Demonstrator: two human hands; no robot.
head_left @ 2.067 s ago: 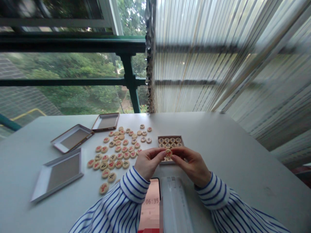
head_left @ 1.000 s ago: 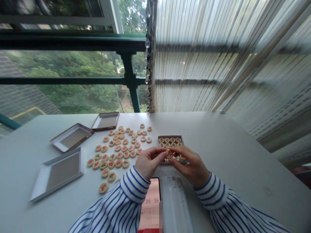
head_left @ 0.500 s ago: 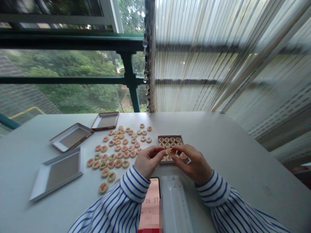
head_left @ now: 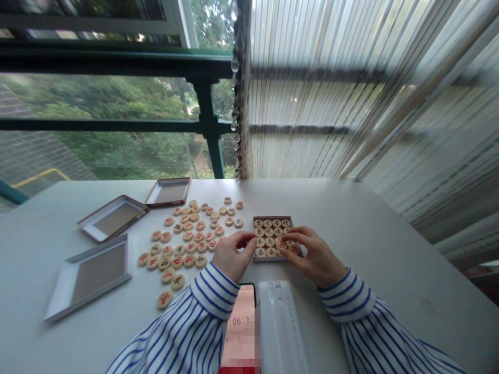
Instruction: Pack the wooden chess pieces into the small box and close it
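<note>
A small brown box (head_left: 273, 218) holds rows of round wooden chess pieces with red and black characters. My right hand (head_left: 315, 255) rests on the box's right side, its fingertips pinched on a red-marked piece (head_left: 283, 242) lying among the others. Curled fingers of my left hand (head_left: 232, 253) touch the box's left edge, and nothing shows in them. Many loose chess pieces (head_left: 189, 234) lie scattered on the white table (head_left: 390, 249) to the left of the box.
Three shallow lids or trays lie at the left: a white one (head_left: 89, 275), a brown-rimmed one (head_left: 112, 217) and another (head_left: 169, 191) further back. A phone (head_left: 239, 327) and a white oblong case (head_left: 280, 327) lie near me. Window rail and bead curtain stand behind.
The red-marked piece I held in both hands above the box has gone down into the box. My left hand has let go and moved to the box's left edge.
</note>
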